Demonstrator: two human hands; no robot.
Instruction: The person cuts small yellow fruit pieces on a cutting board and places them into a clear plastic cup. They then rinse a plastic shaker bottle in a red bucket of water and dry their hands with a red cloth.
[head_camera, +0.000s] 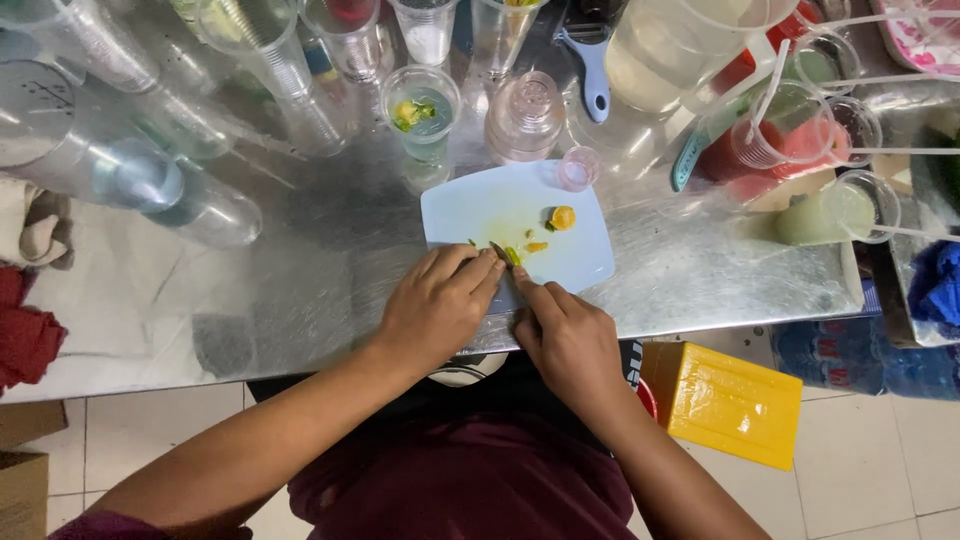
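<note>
A light blue cutting board (470, 205) lies on the steel counter (330, 250). My left hand (438, 308) rests curled on the board's near edge, its fingertips pinching a small green fruit piece (512, 256). My right hand (572, 340) is right beside it, index finger stretched forward along a knife whose dark tip (497, 248) shows between the two hands. A cut orange-yellow fruit half (563, 217) and a small yellow scrap (536, 246) lie further out on the board.
Clear plastic cups crowd the counter's far side, one cup (421, 112) holding green and yellow fruit bits. A small pink cup (577, 168) touches the board's far corner. Cups with straws (838, 208) stand right, lying bottles (150, 185) left, a yellow box (725, 402) below.
</note>
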